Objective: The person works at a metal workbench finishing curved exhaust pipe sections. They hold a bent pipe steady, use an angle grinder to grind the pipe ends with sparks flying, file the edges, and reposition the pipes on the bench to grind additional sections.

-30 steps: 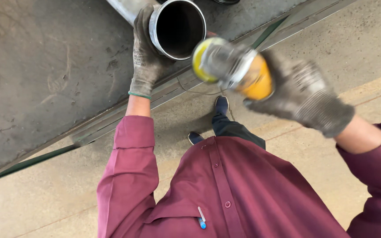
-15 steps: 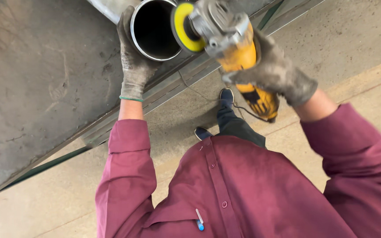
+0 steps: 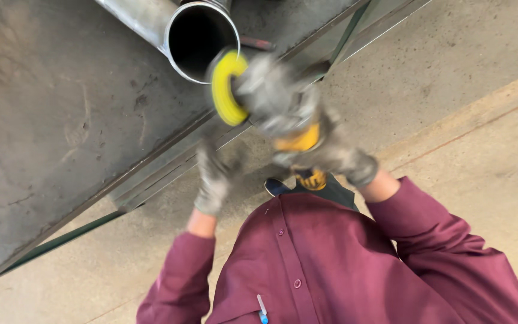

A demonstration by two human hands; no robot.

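My right hand (image 3: pixel 325 153) grips the grinder (image 3: pixel 271 105); my left hand (image 3: pixel 214 177) hangs free, fingers loosely curled. One-handed, the yellow disc (image 3: pixel 228 88) could kick at the pipe (image 3: pixel 202 39) rim.

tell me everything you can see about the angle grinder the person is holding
The angle grinder is a handheld power tool with a grey metal head, a yellow body and a dark rear end that points down toward the person's chest. A round yellow disc is mounted at its front, close beside the open rim of the steel pipe; whether they touch cannot be told. The tool is blurred. The gloved right hand grips its body. The gloved left hand hangs lower, off the tool.
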